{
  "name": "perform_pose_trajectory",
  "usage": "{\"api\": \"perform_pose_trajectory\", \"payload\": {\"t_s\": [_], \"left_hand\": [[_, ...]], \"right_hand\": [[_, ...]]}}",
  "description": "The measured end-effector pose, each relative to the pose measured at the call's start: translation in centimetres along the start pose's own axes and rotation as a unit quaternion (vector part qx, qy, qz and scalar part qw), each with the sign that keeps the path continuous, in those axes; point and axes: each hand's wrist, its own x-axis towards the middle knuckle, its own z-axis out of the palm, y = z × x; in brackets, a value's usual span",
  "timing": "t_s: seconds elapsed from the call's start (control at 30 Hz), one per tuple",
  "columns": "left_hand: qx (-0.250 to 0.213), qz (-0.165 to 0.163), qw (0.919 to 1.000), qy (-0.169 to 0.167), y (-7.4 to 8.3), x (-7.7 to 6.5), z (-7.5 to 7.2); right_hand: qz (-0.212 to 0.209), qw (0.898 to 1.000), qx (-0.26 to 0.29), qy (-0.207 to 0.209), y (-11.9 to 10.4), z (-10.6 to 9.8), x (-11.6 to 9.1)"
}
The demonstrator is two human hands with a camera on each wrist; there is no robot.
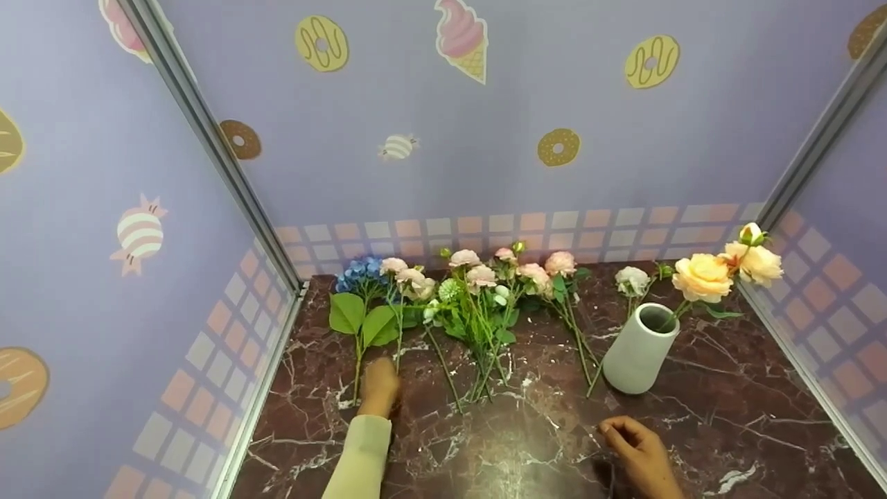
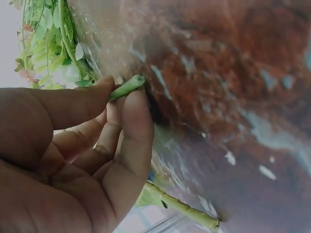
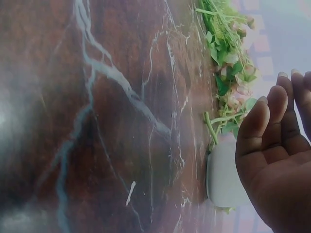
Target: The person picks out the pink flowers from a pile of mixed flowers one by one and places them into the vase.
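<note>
At the left of the table my left hand (image 1: 381,380) pinches the cut end of a green flower stem (image 2: 128,87) between thumb and fingers. In the head view that stem leads up toward pale pink flowers (image 1: 410,279). Just left of the hand lies a blue hydrangea (image 1: 364,272) with broad green leaves; its thick stem end (image 2: 194,214) shows below the fingers in the left wrist view. My right hand (image 1: 639,450) holds nothing, fingers loosely bent, above the table in front of the white vase (image 1: 636,353). Peach roses (image 1: 702,277) lean out of the vase to the right.
Several pink flowers (image 1: 533,276) and a green pompom flower (image 1: 450,289) lie along the back wall, stems toward me. A white flower (image 1: 632,281) is behind the vase. Patterned walls close in the dark marbled table (image 1: 527,443) at the back and sides.
</note>
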Motion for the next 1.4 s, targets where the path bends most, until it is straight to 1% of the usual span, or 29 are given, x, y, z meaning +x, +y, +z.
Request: {"api": "perform_pose_trajectory", "payload": {"t_s": [0.13, 0.23, 0.3, 0.33, 0.4, 0.47, 0.53, 0.6, 0.67, 0.77, 0.93, 1.03, 1.1, 1.17, 1.2, 1.37, 1.4], "left_hand": [[-0.020, 0.009, 0.9997, -0.008, 0.1, 0.1, -0.2], [-0.036, 0.021, 0.9990, -0.016, 0.0, 0.2, -0.3], [-0.051, 0.028, 0.9979, -0.030, -0.1, 0.1, -0.4], [-0.062, 0.028, 0.9968, -0.043, -0.2, 0.1, -0.4], [-0.094, 0.022, 0.9925, -0.074, -0.4, -0.1, -0.6], [-0.139, 0.005, 0.9847, -0.104, -0.5, -0.4, -0.6], [-0.177, -0.010, 0.9768, -0.120, -0.6, -0.7, -0.7], [-0.203, -0.017, 0.9715, -0.120, -0.5, -1.1, -0.8], [-0.207, -0.012, 0.9722, -0.109, -0.4, -1.4, -0.8], [-0.201, 0.003, 0.9753, -0.092, -0.2, -2.0, -0.9], [-0.215, 0.007, 0.9728, -0.084, 0.1, -3.0, -0.5], [-0.239, 0.003, 0.9674, -0.084, 0.3, -3.6, -0.2], [-0.254, 0.007, 0.9635, -0.083, 0.4, -4.0, 0.0], [-0.275, 0.009, 0.9578, -0.083, 0.7, -4.5, 0.2], [-0.279, 0.012, 0.9566, -0.082, 0.8, -4.6, 0.2], [-0.276, 0.030, 0.9570, -0.083, 1.3, -5.6, 0.3], [-0.279, 0.032, 0.9559, -0.086, 1.4, -5.8, 0.3]], "right_hand": [[-0.009, 1.000, -0.001, 0.003, -0.2, 0.2, -0.1], [-0.008, 1.000, -0.004, -0.002, -0.4, 0.4, -0.2], [0.002, 1.000, -0.005, -0.007, -0.3, 0.6, -0.1], [0.006, 1.000, -0.005, -0.011, -0.2, 0.6, 0.0], [0.023, 1.000, -0.001, -0.019, 0.4, 0.8, 0.3], [0.043, 0.999, 0.008, -0.026, 1.3, 0.9, 0.7], [0.063, 0.997, 0.019, -0.032, 2.2, 1.1, 1.1], [0.079, 0.996, 0.025, -0.031, 3.1, 1.1, 1.6], [0.082, 0.996, 0.022, -0.028, 3.6, 1.2, 1.8], [0.077, 0.997, 0.013, -0.026, 3.9, 1.3, 1.9], [0.065, 0.997, -0.009, -0.036, 3.9, 1.5, 1.9], [0.065, 0.997, -0.010, -0.037, 3.8, 1.6, 1.9], [0.070, 0.997, -0.007, -0.036, 3.8, 1.6, 1.8], [0.069, 0.997, -0.008, -0.037, 3.9, 1.5, 1.8], [0.067, 0.997, -0.010, -0.037, 3.9, 1.5, 1.8], [0.049, 0.998, -0.027, -0.037, 4.1, 1.4, 1.8], [0.048, 0.998, -0.029, -0.037, 4.1, 1.4, 1.8]]}}
